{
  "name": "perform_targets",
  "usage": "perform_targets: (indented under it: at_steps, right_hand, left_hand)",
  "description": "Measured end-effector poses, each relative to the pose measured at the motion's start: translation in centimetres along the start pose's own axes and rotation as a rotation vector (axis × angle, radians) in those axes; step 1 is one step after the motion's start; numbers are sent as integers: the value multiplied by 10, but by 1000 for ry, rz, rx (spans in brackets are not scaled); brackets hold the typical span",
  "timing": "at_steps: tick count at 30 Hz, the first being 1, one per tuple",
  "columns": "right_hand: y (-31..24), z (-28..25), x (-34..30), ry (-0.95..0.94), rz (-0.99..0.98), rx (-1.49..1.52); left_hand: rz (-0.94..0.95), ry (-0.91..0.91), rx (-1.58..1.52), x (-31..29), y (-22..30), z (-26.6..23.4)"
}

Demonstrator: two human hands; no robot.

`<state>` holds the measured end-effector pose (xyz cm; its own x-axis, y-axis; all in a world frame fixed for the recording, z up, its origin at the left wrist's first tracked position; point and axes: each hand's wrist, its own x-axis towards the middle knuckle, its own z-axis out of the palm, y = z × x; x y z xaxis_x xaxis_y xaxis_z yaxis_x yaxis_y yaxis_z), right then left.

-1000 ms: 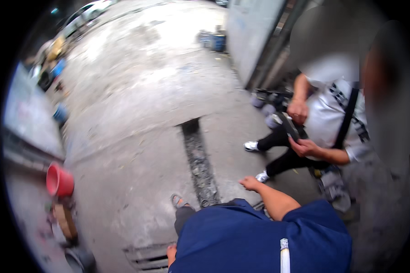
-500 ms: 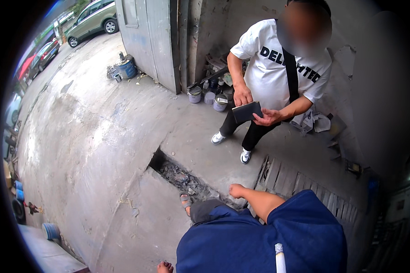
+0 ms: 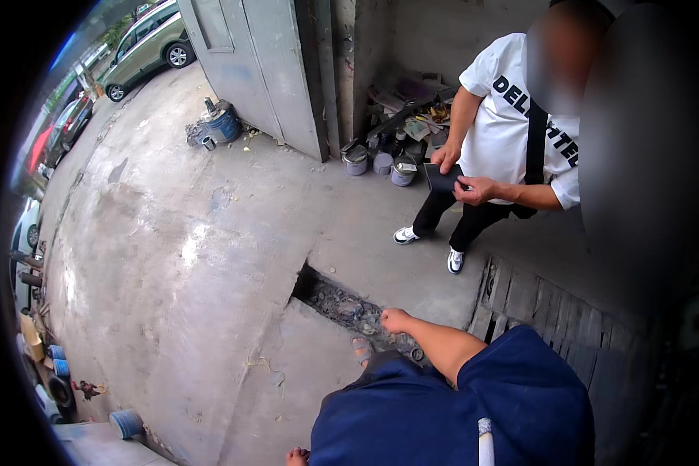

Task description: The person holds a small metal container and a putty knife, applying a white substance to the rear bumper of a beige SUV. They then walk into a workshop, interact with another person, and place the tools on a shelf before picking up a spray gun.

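My right hand (image 3: 395, 320) hangs at the end of a bare forearm, above the edge of a rubble-filled trench in the floor (image 3: 342, 303). Its fingers are curled into a loose fist, and nothing shows in them. At the lower edge, only part of my left hand (image 3: 297, 457) is visible, beside my blue shirt (image 3: 443, 412). Its fingers are curled in, with no object seen there. A cigarette (image 3: 485, 443) with an ashy tip juts up from the lower edge, apart from both hands. My sandalled foot (image 3: 363, 349) is at the trench.
A person in a white T-shirt (image 3: 489, 101) stands ahead on the right, holding a flat dark booklet or wallet (image 3: 443, 179). Wooden slats (image 3: 544, 303) lie at right. Paint buckets (image 3: 355, 159) and clutter line the wall by a grey metal door (image 3: 264, 70). Cars (image 3: 147, 50) are parked outside.
The view has turned left, so the scene sits farther right. My right hand has come over the trench. The other person's hands have shifted on the dark flat item.
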<state>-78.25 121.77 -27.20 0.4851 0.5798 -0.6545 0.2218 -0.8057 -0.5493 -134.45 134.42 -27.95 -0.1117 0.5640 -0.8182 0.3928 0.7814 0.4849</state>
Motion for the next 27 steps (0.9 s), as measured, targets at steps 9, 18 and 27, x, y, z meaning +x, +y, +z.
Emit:
perform_targets:
  at_steps: [9,18,27]
  right_hand:
    - [-58,23,42,94,39,16]
    - [-118,102,31,68,310,73]
    - [-308,120,114,223,-3,-15]
  left_hand:
    - [26,-81,-3,64,67,-20]
    - [-53,-109,-1,184,121,-141]
    - [-41,-64,-179,224,296,-189]
